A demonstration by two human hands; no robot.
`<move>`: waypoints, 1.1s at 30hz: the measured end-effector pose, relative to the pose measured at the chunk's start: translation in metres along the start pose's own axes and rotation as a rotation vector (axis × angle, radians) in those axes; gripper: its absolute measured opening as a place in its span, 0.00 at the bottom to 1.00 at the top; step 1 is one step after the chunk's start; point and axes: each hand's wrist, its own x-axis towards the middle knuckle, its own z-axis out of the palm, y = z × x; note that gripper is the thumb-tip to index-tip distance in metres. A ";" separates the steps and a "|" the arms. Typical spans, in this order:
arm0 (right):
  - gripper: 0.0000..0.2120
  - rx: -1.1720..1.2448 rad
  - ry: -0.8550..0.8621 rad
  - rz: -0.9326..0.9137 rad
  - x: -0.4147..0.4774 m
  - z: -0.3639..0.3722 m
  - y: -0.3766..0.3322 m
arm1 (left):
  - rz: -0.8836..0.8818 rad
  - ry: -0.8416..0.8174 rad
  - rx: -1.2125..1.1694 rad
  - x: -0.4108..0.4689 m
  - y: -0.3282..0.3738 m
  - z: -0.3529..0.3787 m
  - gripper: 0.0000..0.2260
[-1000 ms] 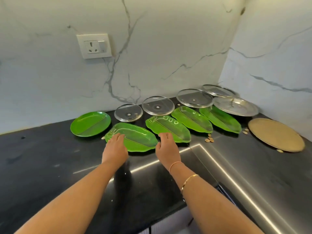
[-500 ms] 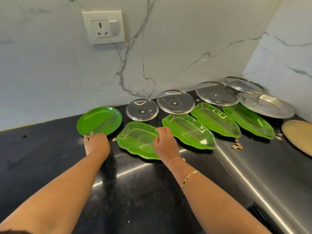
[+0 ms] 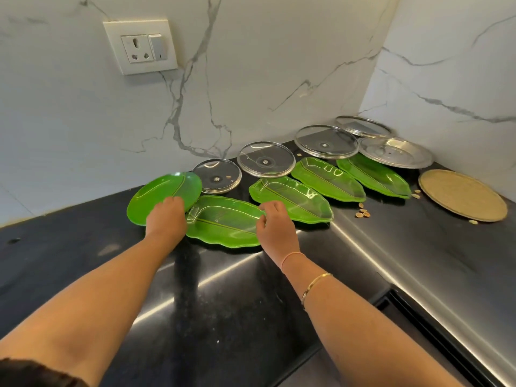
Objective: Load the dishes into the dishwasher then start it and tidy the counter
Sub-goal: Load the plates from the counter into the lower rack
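A round green plate (image 3: 162, 192) lies at the left of a row of dishes on the black counter (image 3: 223, 303). My left hand (image 3: 166, 219) grips its near rim, and the plate's right edge now meets the nearest green leaf-shaped plate (image 3: 223, 222). My right hand (image 3: 275, 226) pinches that leaf plate's right end. Three more leaf plates (image 3: 296, 198) (image 3: 328, 177) (image 3: 374, 175) run to the right. Behind them lie several glass lids (image 3: 265, 162), face down. The dishwasher is out of view.
A steel lid (image 3: 395, 152) and a flat brass plate (image 3: 462, 194) sit in the right corner. Small nut shells (image 3: 363, 214) are scattered by the leaf plates. A wall socket (image 3: 139, 47) is on the marble backsplash. A dark gap (image 3: 418, 319) opens at the lower right counter edge.
My left hand moved left off the nearest leaf plate and onto the round plate's rim. The round plate has shifted against the leaf plate. My right hand moved to the leaf plate's right end.
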 end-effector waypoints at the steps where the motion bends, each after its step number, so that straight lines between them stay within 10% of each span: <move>1: 0.13 0.004 0.021 0.012 -0.009 -0.010 -0.001 | 0.037 0.025 -0.012 -0.007 0.011 -0.007 0.06; 14: 0.12 0.138 0.205 0.314 -0.180 -0.127 0.016 | 0.479 0.103 -0.141 -0.181 0.141 -0.040 0.07; 22: 0.30 0.563 0.415 0.758 -0.355 -0.203 0.036 | 0.902 0.099 -0.310 -0.379 0.227 -0.033 0.04; 33: 0.03 0.441 0.912 1.223 -0.562 -0.274 0.067 | 1.471 -0.049 -0.423 -0.559 0.287 -0.004 0.07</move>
